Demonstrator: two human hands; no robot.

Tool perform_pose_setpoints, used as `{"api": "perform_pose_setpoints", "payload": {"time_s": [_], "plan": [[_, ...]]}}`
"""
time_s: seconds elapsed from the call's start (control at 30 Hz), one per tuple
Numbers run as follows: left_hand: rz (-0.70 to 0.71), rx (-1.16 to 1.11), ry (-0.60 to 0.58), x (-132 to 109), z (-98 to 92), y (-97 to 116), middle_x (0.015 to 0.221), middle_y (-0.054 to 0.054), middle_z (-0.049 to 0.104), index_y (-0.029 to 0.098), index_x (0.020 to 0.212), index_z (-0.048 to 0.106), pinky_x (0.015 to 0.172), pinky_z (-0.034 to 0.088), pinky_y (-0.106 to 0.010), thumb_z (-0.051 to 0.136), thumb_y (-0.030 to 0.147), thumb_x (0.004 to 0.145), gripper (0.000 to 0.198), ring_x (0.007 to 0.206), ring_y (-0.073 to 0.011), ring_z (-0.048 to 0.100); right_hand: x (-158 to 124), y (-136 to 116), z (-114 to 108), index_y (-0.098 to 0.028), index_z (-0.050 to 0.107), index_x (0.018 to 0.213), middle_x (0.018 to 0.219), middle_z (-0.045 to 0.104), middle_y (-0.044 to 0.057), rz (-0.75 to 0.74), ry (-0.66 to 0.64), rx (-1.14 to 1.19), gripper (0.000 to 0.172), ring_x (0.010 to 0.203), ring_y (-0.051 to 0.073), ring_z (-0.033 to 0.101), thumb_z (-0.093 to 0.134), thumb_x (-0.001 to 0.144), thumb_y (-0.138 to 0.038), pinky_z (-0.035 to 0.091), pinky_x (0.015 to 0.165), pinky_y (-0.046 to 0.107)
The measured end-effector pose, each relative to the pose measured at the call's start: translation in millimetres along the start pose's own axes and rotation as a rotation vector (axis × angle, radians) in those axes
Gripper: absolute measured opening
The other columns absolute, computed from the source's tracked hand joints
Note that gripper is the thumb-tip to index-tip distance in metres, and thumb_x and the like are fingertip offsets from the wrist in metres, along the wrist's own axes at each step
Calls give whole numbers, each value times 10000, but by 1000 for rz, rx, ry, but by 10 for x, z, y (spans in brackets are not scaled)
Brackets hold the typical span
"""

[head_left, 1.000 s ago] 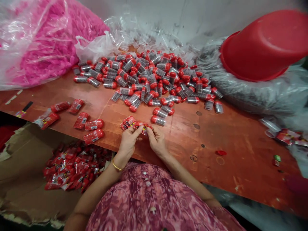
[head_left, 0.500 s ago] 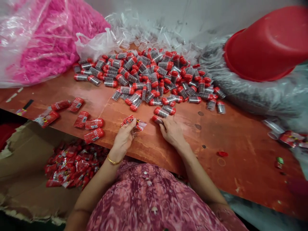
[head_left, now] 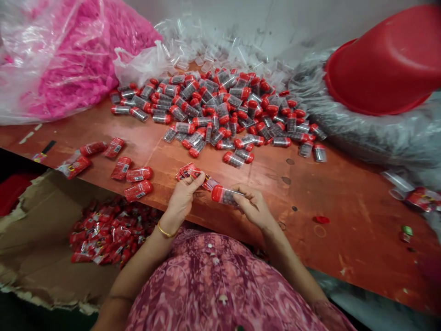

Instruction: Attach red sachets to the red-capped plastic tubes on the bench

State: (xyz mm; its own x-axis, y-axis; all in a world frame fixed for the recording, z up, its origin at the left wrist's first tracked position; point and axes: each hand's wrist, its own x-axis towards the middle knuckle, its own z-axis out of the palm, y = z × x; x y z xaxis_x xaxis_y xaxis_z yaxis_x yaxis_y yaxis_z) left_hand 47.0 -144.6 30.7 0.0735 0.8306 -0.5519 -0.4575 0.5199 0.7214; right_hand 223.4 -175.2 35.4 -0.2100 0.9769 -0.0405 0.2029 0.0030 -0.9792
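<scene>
My left hand [head_left: 182,197] pinches a flat printed red plastic sleeve [head_left: 210,183]; more red sleeves [head_left: 188,170] lie under its fingertips. In my right hand [head_left: 253,204] is a clear tube with a red cap [head_left: 223,195], dark small pieces inside, its capped end turned toward the sleeve. Cap and sleeve sit very close; whether they touch I cannot tell. Beyond my hands lies a big pile of similar red-capped tubes [head_left: 220,108]. Several wrapped red tubes [head_left: 138,190] rest on the table to the left of my left hand.
An open cardboard box [head_left: 41,239] below the table edge holds many wrapped red tubes [head_left: 110,234]. Clear empty tubes [head_left: 213,41] are heaped behind the pile. A pink-filled bag [head_left: 79,59] stands back left. At right, a red bucket [head_left: 382,59] sits on a filled plastic bag [head_left: 358,133].
My right hand has picked up a capped tube from the pile's front edge and drawn it toward me, up to the sleeve. My left hand still holds the sleeve.
</scene>
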Motion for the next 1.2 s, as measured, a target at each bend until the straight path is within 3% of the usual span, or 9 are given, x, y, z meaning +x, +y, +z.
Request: {"api": "perform_pose_setpoints", "payload": {"time_s": [0.27,0.5,0.73,0.93,1.1,1.2], "plan": [[-12,61,-44,22,-30,-2,579,0,658,129,655,643,526,479,-208,829,420,492,382,493,-93,581,55,108,68,-182,550,661,546,458,-43,-9,41,-35,195,494,89,387,496,787,-322,314,468,213],[66,-136,-4,14,117,-88,636,42,668,147,686,619,602,472,-189,881,268,357,437,559,-67,581,59,193,211,-188,582,834,672,541,-21,-94,109,-59,157,582,105,465,477,844,-305,382,547,227],[64,-204,33,13,201,-175,595,51,638,146,651,605,617,462,-194,862,221,397,369,558,-65,566,86,340,417,-198,553,906,738,569,-6,-74,299,-31,188,652,122,511,442,883,-348,428,629,254],[89,-191,33,61,122,-229,614,24,660,135,659,649,624,459,-210,851,292,443,335,578,-86,585,116,307,442,-195,529,825,562,470,-60,54,90,76,266,479,87,418,428,891,-432,357,486,222],[137,-83,23,118,57,-207,631,-2,685,133,666,673,684,468,-250,812,249,492,251,640,-130,628,152,266,517,-199,509,824,562,443,-65,65,136,114,308,465,83,401,441,869,-496,347,457,219],[64,-124,-6,124,57,-155,626,-6,686,139,654,666,718,471,-268,791,222,485,225,703,-162,654,170,244,514,-203,505,826,558,428,-71,47,47,149,322,444,79,386,432,866,-514,352,448,219]]}}
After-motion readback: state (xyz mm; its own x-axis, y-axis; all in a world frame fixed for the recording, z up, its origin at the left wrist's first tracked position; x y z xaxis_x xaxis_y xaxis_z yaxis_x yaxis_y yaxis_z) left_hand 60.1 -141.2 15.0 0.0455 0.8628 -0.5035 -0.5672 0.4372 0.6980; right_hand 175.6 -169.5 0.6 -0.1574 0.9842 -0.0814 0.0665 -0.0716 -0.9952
